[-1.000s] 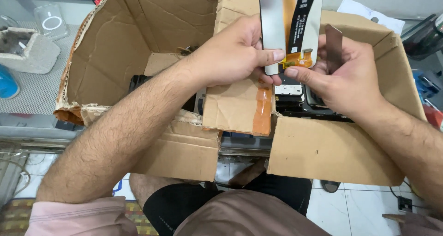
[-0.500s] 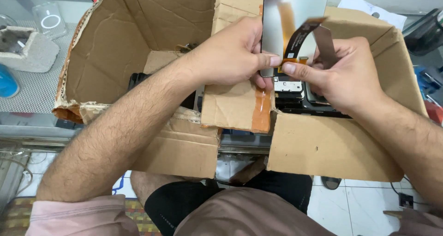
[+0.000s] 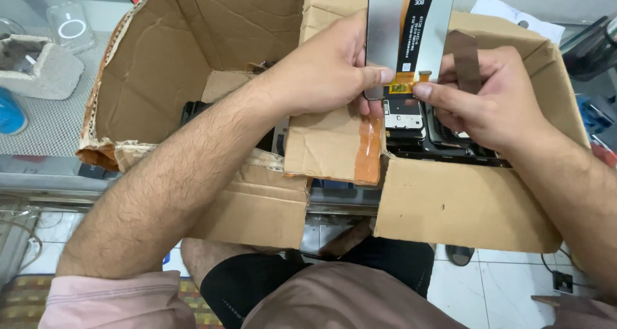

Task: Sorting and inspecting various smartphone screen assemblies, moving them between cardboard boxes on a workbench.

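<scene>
Display panel point(image 3: 385, 33) is pinched at its lower edge by left hand point(image 3: 328, 69); right hand point(image 3: 495, 97) fingertips grip the orange flex tab point(image 3: 406, 81). Flex is best kept unbent, panel held by edges only.

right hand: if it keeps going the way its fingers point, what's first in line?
The right hand points left, already pinching the phone display panel; beyond that, probably the left hand. Depth unclear.

grey pulp tray point(image 3: 40, 65) and blue object point(image 3: 9, 112) at left.
</scene>
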